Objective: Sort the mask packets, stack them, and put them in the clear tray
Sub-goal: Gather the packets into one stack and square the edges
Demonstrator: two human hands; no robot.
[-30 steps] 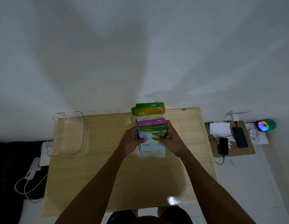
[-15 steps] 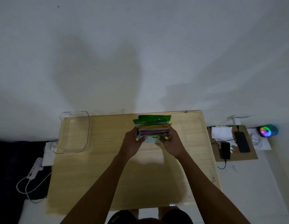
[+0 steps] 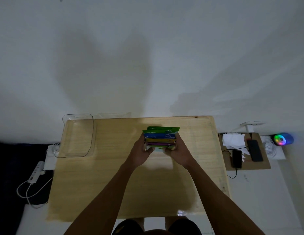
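Observation:
A stack of mask packets (image 3: 160, 136) stands on edge near the middle back of the wooden table (image 3: 113, 184), showing green, blue, yellow and pink tops. My left hand (image 3: 141, 152) grips its left side and my right hand (image 3: 179, 152) grips its right side, thumbs on the near face. The clear tray (image 3: 69, 150) sits at the table's back left corner with nothing in it, well apart from the packets.
A white wall rises right behind the table. Left of the table lie a white power strip (image 3: 36, 172) and cables. To the right a brown board (image 3: 259, 165) holds two phones, white paper and a glowing round speaker (image 3: 282, 139) beside it.
The fanned-out packets lying flat have been gathered and tipped up onto their edges between both hands. The stack moved slightly toward the wall.

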